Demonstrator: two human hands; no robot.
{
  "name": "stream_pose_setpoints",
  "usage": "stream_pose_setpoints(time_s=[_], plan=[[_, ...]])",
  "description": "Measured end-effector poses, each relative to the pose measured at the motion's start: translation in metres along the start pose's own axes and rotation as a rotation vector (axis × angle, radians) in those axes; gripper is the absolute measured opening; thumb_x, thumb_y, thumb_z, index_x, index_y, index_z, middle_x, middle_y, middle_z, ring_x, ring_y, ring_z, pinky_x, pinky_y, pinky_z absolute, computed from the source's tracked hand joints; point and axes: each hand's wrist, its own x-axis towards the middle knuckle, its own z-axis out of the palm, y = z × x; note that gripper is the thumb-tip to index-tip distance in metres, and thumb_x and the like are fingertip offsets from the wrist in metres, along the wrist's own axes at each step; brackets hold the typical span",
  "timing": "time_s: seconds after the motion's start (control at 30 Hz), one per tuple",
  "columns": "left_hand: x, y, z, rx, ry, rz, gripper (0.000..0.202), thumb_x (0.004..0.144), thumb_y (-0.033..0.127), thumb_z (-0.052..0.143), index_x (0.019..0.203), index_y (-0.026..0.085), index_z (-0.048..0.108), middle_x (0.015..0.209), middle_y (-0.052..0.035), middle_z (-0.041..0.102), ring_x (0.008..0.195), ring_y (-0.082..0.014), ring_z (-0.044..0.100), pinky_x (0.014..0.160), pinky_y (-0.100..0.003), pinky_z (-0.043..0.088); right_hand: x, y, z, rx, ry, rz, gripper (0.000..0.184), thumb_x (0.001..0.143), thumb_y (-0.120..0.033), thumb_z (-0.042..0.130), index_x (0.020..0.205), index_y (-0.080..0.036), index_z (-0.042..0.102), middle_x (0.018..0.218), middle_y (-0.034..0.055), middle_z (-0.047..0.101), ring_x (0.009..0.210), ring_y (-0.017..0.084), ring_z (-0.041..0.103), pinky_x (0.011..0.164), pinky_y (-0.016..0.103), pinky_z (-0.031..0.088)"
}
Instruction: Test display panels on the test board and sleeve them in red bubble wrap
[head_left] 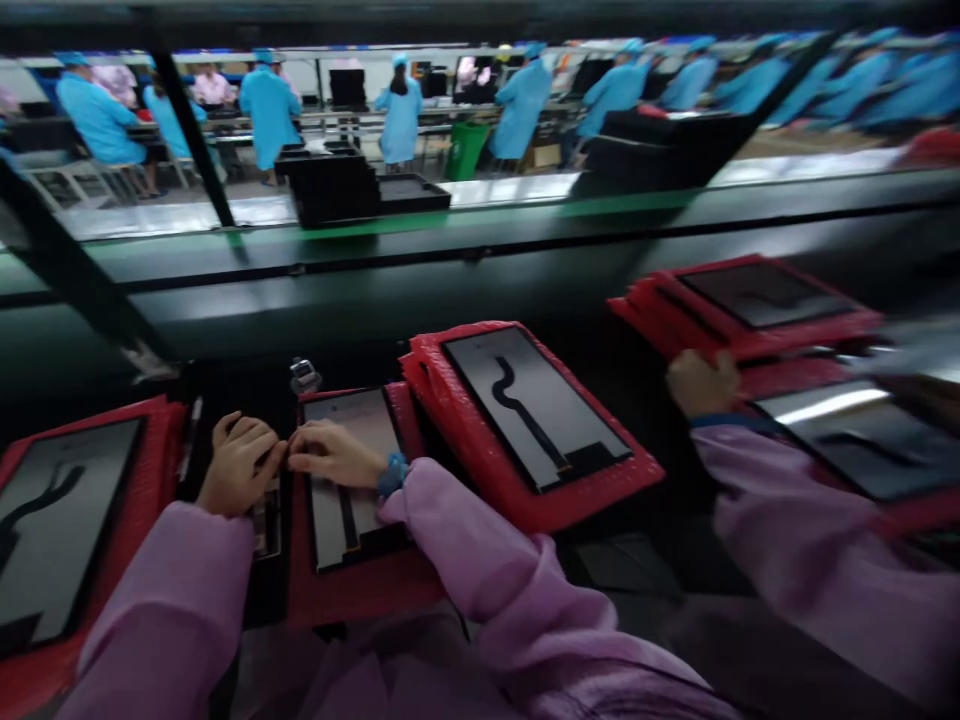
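Note:
My left hand is curled into a loose fist over a dark strip just left of a red foam tray. My right hand, with a blue band at the wrist, lies across the top of the grey display panel in that tray. Its fingers are pressed together and point left, and their tips meet the left hand's knuckles. What the fingers pinch is hidden. A black flex cable runs down the panel below my right hand.
Stacked red trays with panels sit in the middle, at far left and at back right. A co-worker's hand in a pink sleeve rests on the right stack. A small metal clip, a conveyor and black trays lie beyond.

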Motion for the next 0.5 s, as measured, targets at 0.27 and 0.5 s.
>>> stream_pose_setpoints(time_s=[0.27, 0.5], plan=[[0.004, -0.013, 0.011, -0.130, -0.087, 0.119, 0.033, 0.101, 0.034, 0.042, 0.079, 0.025, 0.064, 0.086, 0.0015, 0.073, 0.088, -0.0189, 0.065, 0.114, -0.050, 0.039, 0.009, 0.007, 0.000, -0.021, 0.018, 0.065, 0.008, 0.089, -0.018, 0.071, 0.085, -0.017, 0.064, 0.086, -0.0016, 0.061, 0.083, 0.011, 0.054, 0.082, 0.023, 0.042], [0.009, -0.025, 0.017, -0.207, -0.050, 0.145, 0.026, 0.098, 0.034, 0.046, 0.081, 0.028, 0.065, 0.084, 0.0027, 0.074, 0.084, -0.0196, 0.066, 0.103, -0.048, 0.043, 0.015, 0.010, 0.003, -0.167, -0.053, 0.020, 0.007, 0.087, -0.018, 0.068, 0.084, -0.019, 0.061, 0.094, 0.0011, 0.065, 0.092, 0.017, 0.059, 0.097, 0.030, 0.042]])
